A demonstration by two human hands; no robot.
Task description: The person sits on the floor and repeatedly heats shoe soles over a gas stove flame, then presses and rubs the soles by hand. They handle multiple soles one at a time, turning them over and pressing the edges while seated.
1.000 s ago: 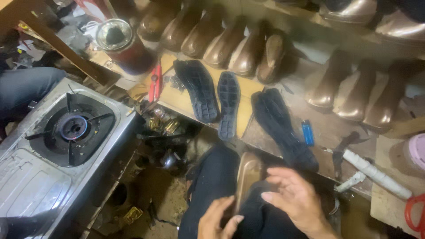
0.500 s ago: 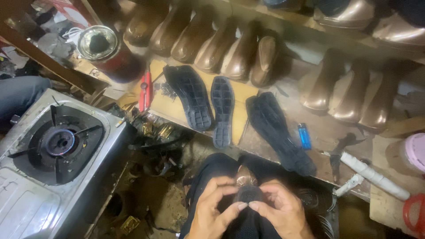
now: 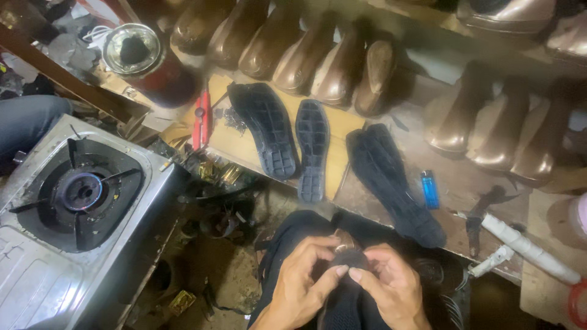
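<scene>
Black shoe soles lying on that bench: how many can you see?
3, perhaps more. One black sole lies leftmost, a shorter one beside it, and a third to the right near the blue lighter; that third may be two stacked.

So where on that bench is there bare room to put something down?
Bare brown surface lies around the blue lighter, between the dark sole and the white-handled tool. A thin strip of pale board shows between the red tool and the treaded soles. The back row of brown shoe forms is crowded.
</scene>
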